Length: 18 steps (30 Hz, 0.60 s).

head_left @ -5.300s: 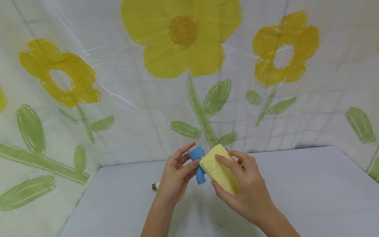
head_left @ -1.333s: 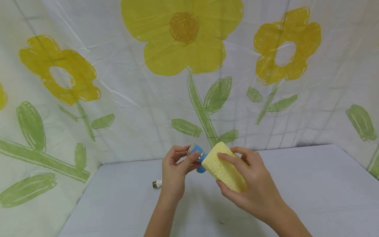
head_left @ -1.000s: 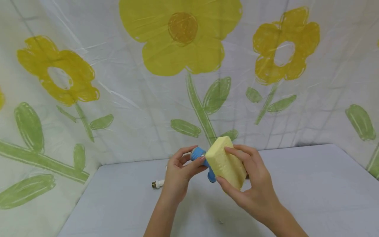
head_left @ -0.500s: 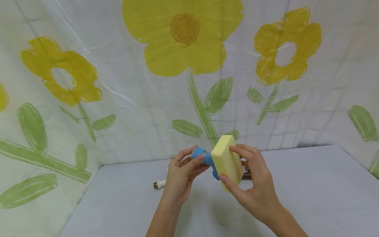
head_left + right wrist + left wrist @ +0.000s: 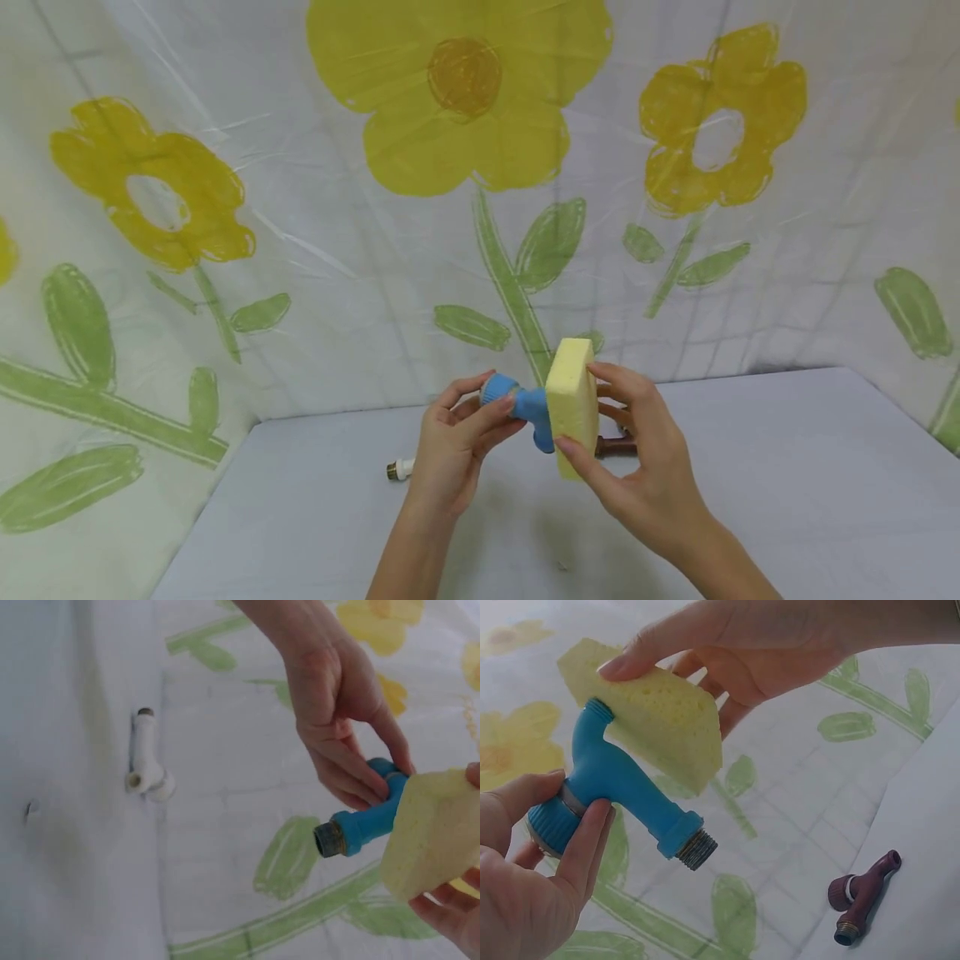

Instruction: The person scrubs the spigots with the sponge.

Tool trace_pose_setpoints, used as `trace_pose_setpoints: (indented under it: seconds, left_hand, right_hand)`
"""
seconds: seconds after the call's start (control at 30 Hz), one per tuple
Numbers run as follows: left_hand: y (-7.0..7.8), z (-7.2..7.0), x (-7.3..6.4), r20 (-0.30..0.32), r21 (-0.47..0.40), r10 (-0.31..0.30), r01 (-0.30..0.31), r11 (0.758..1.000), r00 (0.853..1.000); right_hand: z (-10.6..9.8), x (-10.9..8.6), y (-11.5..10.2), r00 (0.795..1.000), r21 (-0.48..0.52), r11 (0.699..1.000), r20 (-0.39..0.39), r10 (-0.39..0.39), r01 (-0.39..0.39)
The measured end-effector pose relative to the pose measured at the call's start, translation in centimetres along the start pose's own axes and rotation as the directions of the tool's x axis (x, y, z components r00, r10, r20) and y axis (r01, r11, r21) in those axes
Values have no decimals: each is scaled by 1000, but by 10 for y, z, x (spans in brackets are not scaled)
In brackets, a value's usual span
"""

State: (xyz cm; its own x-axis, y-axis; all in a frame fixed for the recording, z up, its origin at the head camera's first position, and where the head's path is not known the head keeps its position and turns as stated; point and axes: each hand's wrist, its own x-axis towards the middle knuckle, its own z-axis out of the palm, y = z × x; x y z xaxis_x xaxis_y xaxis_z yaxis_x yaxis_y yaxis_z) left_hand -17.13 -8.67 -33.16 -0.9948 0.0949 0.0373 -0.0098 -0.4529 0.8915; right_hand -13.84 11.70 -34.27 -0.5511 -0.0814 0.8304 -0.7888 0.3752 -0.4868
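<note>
My left hand (image 5: 453,442) grips a blue faucet (image 5: 532,406) by its ribbed round knob, holding it above the table. In the left wrist view the faucet (image 5: 622,776) shows a threaded metal inlet and a curved spout. My right hand (image 5: 645,458) holds a pale yellow sponge (image 5: 572,400) between thumb and fingers, upright against the faucet's spout side. The sponge (image 5: 649,712) lies along the spout end in the left wrist view. Seen from the right wrist, the sponge (image 5: 431,829) hides part of the faucet (image 5: 367,821).
A maroon faucet (image 5: 862,896) lies on the table to the right, behind my right hand. On the left lies a white faucet (image 5: 148,761). A tiny scrap (image 5: 562,566) sits on the white tabletop (image 5: 300,517). A flower-printed curtain (image 5: 337,292) rises behind the table.
The sponge has turned from a slanted, broad-face view to edge-on and shifted right. The blue faucet has rotated in my left hand, so more of its body shows.
</note>
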Motion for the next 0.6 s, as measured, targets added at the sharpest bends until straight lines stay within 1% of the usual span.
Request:
trace_pose_setpoints:
  seconds: [0.07,0.2,0.3,0.4,0.47,0.53,0.6]
  left_hand:
    - [1,-1,0,0,-10,5,-5,1000,1000]
    - [4,-2,-1,-10,-45,24,-25,999,1000]
    - [5,-3,-1,-36,-73,38,-40,997,999]
    - [7,-4,0,-58,-93,45,-50,994,997]
    - [7,-4,0,-67,-99,48,-54,994,997]
    - [7,-4,1,-70,-103,50,-57,993,996]
    - [6,-3,1,-71,-105,48,-55,993,996]
  right_hand:
    - [1,-1,2,1000,23,999,8,23,-23]
    - [3,-3,4,992,29,993,60,115,-117]
    - [4,-4,6,987,-1,992,98,125,-126]
    - [5,-5,8,985,-39,995,144,94,-89]
    - [6,-5,10,984,-54,997,168,58,-50]
    - [6,-5,10,983,-51,999,185,18,-9]
    - [6,-5,10,981,-40,999,192,-5,13]
